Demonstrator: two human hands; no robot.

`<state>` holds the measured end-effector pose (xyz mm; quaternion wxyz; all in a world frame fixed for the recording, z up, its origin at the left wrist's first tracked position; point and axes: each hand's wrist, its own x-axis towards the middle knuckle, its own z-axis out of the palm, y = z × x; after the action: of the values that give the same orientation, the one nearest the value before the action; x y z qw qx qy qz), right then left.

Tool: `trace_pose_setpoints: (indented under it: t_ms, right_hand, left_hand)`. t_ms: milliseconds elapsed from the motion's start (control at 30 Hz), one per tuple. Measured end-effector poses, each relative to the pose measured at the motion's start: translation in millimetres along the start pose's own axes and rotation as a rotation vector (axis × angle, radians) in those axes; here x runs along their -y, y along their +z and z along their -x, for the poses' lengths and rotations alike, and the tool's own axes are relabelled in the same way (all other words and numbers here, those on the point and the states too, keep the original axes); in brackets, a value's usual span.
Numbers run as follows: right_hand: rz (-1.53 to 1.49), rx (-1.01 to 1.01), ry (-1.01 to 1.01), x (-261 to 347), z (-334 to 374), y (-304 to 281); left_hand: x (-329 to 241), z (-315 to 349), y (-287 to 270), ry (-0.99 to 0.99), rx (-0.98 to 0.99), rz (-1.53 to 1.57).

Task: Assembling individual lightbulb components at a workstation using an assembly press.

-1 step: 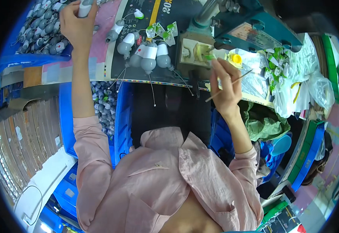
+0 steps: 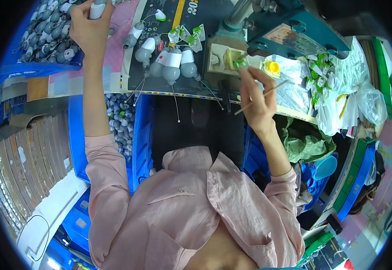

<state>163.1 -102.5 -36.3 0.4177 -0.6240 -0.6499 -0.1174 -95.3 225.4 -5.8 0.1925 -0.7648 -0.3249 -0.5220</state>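
At the far left, my left hand (image 2: 90, 30) is closed round a grey-and-white bulb-shaped piece (image 2: 98, 10), beside a heap of similar pieces (image 2: 54, 31). My right hand (image 2: 260, 96) pinches a small green-and-clear piece (image 2: 241, 63) at its fingertips, just over the pale block (image 2: 218, 60) under the press. A thin wooden stick (image 2: 277, 87) also lies across that hand, between its fingers. Between the hands, several grey bulb-shaped pieces with white bands (image 2: 171, 67) rest on the dark table sheet, their thin wires hanging past the edge. Green-and-clear tags (image 2: 191, 38) lie just behind them.
A teal press (image 2: 290, 33) overhangs the right side of the table. Beyond my right hand are a yellow round piece (image 2: 272, 68), loose green tags (image 2: 320, 74) and clear plastic bags (image 2: 360, 101). A blue bin (image 2: 143, 135) of similar pieces stands below the table edge.
My right hand has shifted slightly left with the stick, and the green piece at its fingertips shows more. My left hand has barely moved.
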Motion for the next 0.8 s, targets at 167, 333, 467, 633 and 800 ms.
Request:
trace_pose_setpoints:
  t_ms: [167, 333, 467, 633, 800]
  right_hand:
    - [0.174, 0.085, -0.11, -4.5, -11.3, 9.5]
    - [0.025, -0.092, 0.186, -27.3, -13.0, -22.4]
    - [-0.325, -0.087, 0.704, -74.5, -13.9, -45.0]
    - [-0.29, -0.061, 0.813, -88.4, -8.7, -44.6]
    - [-0.048, 0.039, 0.698, -86.5, -4.4, -34.6]
  left_hand:
    - [-78.5, -19.9, -20.0, -0.795, 0.223, 0.919]
    - [-108.7, -16.7, -50.9, -1.083, 0.487, 1.34]
    - [-145.3, 11.2, -56.0, -1.084, 0.766, 1.567]
    - [-196.6, 38.1, -56.7, -1.093, 0.822, 1.415]
    - [-212.8, 51.9, -61.7, -1.066, 0.853, 1.31]
